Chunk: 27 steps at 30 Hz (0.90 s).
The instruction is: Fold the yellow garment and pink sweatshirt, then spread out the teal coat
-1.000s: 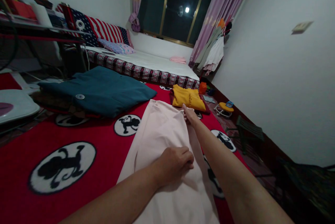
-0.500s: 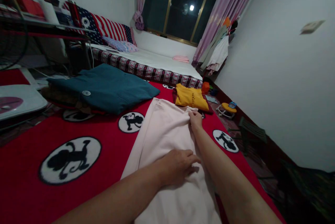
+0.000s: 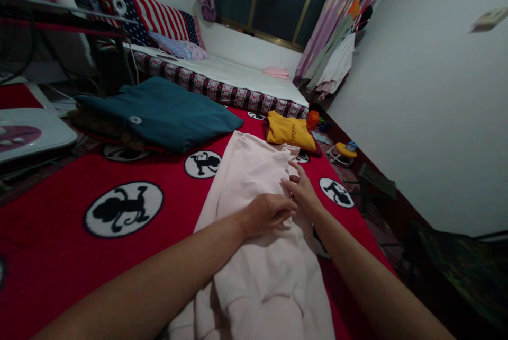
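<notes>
A pale pink garment (image 3: 254, 170) lies lengthwise on the red blanket (image 3: 178, 223), with a gathered band near its lower end. My left hand (image 3: 268, 214) rests across its middle, fingers curled together on the cloth near the right edge. Just beyond, my right hand (image 3: 304, 191) is at the garment's right edge, with thumb and fingers apart. Past the garment's far end is a folded yellow garment (image 3: 291, 131) on a dark red one. A folded teal garment (image 3: 170, 112) with a pale button lies to the left.
Behind is a bed (image 3: 238, 75) with a patterned pillow (image 3: 178, 46). A cluttered desk (image 3: 67, 11) stands at the left. Clothes (image 3: 337, 64) hang by the curtain. Along the right wall are a small yellow stool (image 3: 345, 150) and a dark folding stool (image 3: 375, 181).
My right hand has let go of the far right corner and drawn back toward me. The left hand has shifted slightly forward, its fingers curling. The camera view has tilted down.
</notes>
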Each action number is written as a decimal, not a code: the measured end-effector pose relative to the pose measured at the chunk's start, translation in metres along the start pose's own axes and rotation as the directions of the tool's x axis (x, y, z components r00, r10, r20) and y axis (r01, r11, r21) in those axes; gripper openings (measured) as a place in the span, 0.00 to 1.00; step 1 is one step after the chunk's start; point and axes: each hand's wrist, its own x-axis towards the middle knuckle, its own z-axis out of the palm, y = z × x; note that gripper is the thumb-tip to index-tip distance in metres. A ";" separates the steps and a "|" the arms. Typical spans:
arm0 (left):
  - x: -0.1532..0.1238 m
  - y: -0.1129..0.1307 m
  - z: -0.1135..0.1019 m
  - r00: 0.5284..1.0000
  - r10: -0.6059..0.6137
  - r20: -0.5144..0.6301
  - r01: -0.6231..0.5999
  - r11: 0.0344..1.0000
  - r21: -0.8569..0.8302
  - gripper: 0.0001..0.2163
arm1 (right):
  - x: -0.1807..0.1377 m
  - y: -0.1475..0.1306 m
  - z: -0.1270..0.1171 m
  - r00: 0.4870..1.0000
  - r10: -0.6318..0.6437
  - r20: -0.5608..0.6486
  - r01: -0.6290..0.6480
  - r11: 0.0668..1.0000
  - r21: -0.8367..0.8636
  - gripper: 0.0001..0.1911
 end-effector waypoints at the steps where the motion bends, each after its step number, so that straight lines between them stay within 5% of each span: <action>1: 0.001 0.001 -0.002 0.998 0.009 -0.068 -0.007 1.000 0.020 0.09 | -0.009 -0.001 -0.001 0.998 -0.016 0.053 0.017 1.000 -0.008 0.34; 5: 0.004 0.003 -0.014 0.893 -0.048 -0.447 0.145 0.971 0.187 0.09 | -0.038 -0.005 0.000 0.980 -0.045 0.192 0.056 0.997 -0.053 0.20; 8: 0.006 0.000 -0.026 0.820 -0.118 -0.559 0.327 0.900 0.289 0.14 | -0.051 -0.010 0.000 0.986 0.032 0.165 -0.023 0.998 -0.056 0.23; 15: 0.008 -0.006 -0.040 0.899 -0.255 -0.355 0.401 0.806 0.435 0.13 | -0.071 -0.026 -0.008 0.982 0.098 0.160 -0.129 0.972 0.194 0.30; 19: 0.004 -0.002 -0.034 0.927 -0.341 -0.156 0.369 0.760 0.535 0.13 | -0.079 -0.018 -0.011 0.964 0.152 0.219 -0.192 0.966 0.173 0.28; 24: -0.007 -0.006 -0.018 0.891 -0.453 -0.021 0.368 0.696 0.617 0.23 | -0.062 -0.016 -0.024 0.895 0.230 0.382 -0.172 0.969 -0.178 0.23; 27: -0.012 -0.011 -0.011 0.900 -0.435 -0.028 0.351 0.684 0.639 0.24 | -0.030 -0.024 -0.030 0.966 0.072 0.250 0.080 0.832 -0.549 0.13</action>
